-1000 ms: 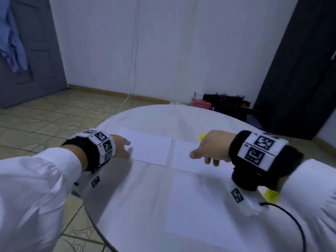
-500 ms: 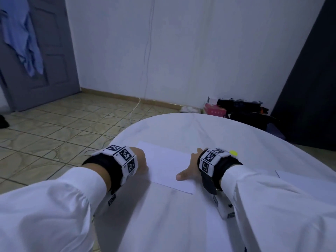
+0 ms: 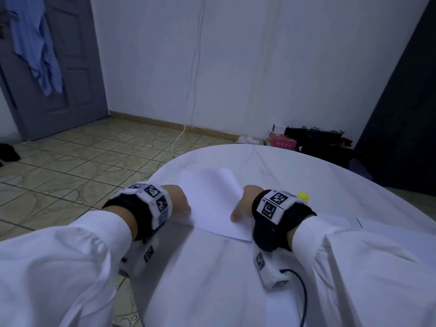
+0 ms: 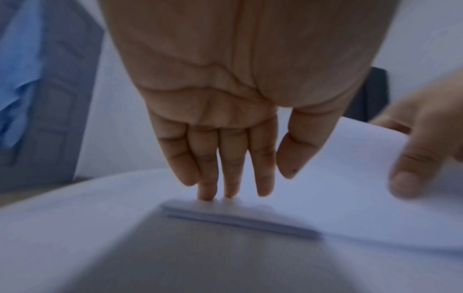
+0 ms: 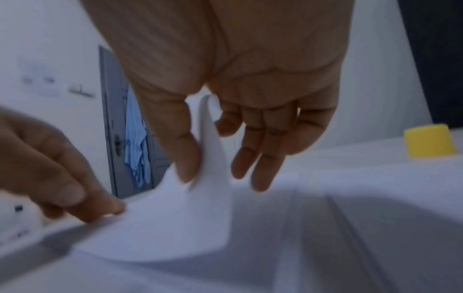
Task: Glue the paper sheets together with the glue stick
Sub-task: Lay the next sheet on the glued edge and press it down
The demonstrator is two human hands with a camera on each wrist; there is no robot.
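Two hands at one stack of paper sheets (image 3: 213,201), which lies on the round white-covered table (image 3: 271,166) near its left edge.

Left hand (image 3: 178,200): straight fingers (image 4: 231,168) pressing down on the stack's left edge; nothing gripped. In the left wrist view that edge shows as layered sheets, one just above another, under the fingertips.

Right hand (image 3: 244,204): at the stack's right edge, thumb (image 5: 185,150) and fingers pinching the top sheet (image 5: 208,158) and lifting its corner into an upward curl. The rest of that sheet bends down to the table, and its far side runs under the left hand's fingertips (image 5: 110,208).

Glue stick (image 3: 303,197): yellow end visible just beyond the right wrist, on the table, apart from the stack. In the right wrist view its yellow cap (image 5: 429,140) stands to the right of the hand, not touching it.

Further paper (image 3: 377,226): a white sheet lying flat toward the table's right edge, well apart from the stack.

Open room: bare cloth beyond the stack to the table's far edge, and between the stack and the near edge. The stack's left edge sits close to the table's left rim, with tiled floor (image 3: 82,161) beyond.

Background: grey door (image 3: 70,67) with a blue garment (image 3: 37,43) hanging on it; dark bags (image 3: 318,142) against the wall.
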